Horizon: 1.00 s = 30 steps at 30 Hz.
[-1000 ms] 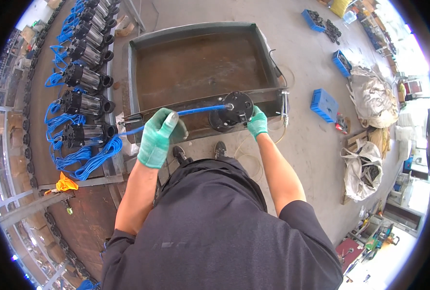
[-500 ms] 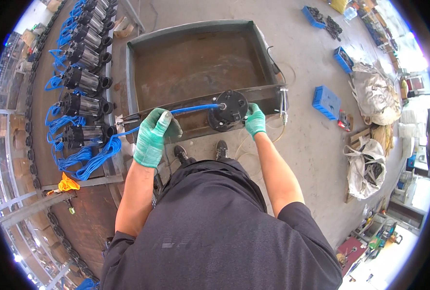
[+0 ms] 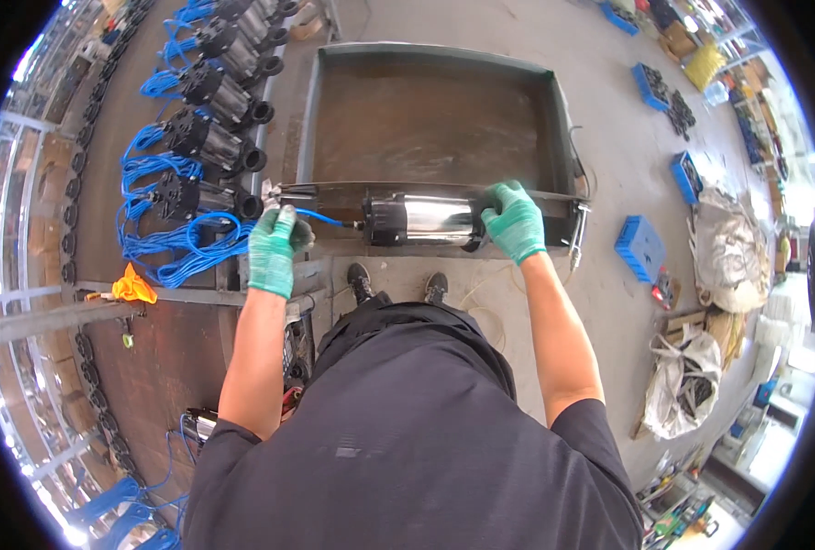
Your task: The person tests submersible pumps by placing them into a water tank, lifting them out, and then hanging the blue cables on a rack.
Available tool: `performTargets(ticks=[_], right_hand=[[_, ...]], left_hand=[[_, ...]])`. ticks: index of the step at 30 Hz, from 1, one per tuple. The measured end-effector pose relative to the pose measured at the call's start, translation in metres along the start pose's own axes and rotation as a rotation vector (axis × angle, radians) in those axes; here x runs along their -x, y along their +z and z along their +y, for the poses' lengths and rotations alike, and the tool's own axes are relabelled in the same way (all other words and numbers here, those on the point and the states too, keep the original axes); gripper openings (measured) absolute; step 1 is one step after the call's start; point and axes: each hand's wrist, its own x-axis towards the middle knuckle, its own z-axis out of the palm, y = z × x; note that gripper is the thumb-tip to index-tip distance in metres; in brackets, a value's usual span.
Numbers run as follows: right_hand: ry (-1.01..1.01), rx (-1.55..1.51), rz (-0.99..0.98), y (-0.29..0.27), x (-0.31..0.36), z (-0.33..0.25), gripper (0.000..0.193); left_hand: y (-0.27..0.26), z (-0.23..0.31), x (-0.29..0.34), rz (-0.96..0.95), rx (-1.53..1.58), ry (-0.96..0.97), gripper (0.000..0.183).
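A submersible pump with a shiny steel body and black ends lies on its side along the near ledge of a tank. My right hand, in a green glove, grips its right end; the fingertips are partly hidden behind it. From the pump's left end a blue cable runs to my left hand. That hand, also gloved in green, is closed around the cable, with the thumb up. Beyond it the cable joins a loose blue coil on the left.
Several similar pumps with blue cables stand in a row on a bench at the left. An orange cloth hangs at its near corner. Blue crates and white sacks are on the floor at right.
The pump has tipped from upright to lying on its side, its cable end toward the left. My right hand has shifted onto its right end. The view has swung left.
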Motion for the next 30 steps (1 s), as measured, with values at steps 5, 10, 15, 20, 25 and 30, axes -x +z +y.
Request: performTargets(ticks=[5,10,15,20,25,30], right_hand=[[-0.034,0.157,-0.033,0.017,0.000,-0.046,0.028],[-0.105,0.189,0.007,0.021,0.000,-0.039,0.027],[-0.003,0.082,-0.114,0.035,-0.011,-0.015,0.035],[0.289,-0.098,-0.286,0.031,-0.022,-0.008,0.041],[0.533,-0.322,-0.386,0.026,-0.025,-0.033,0.042],[0.593,-0.488,-0.547,0.013,-0.027,-0.033,0.046]], left_hand=[[-0.035,-0.042,-0.007,0.005,-0.163,0.002,0.018],[-0.052,-0.054,0.032,-0.324,-0.109,0.153,0.048],[-0.157,-0.081,0.052,-0.095,-0.102,-0.274,0.028],[-0.186,-0.079,-0.003,0.599,0.149,-0.204,0.031],[-0.169,-0.080,-0.078,0.882,0.277,-0.391,0.049],[-0.162,-0.081,-0.081,1.013,0.238,-0.343,0.038]])
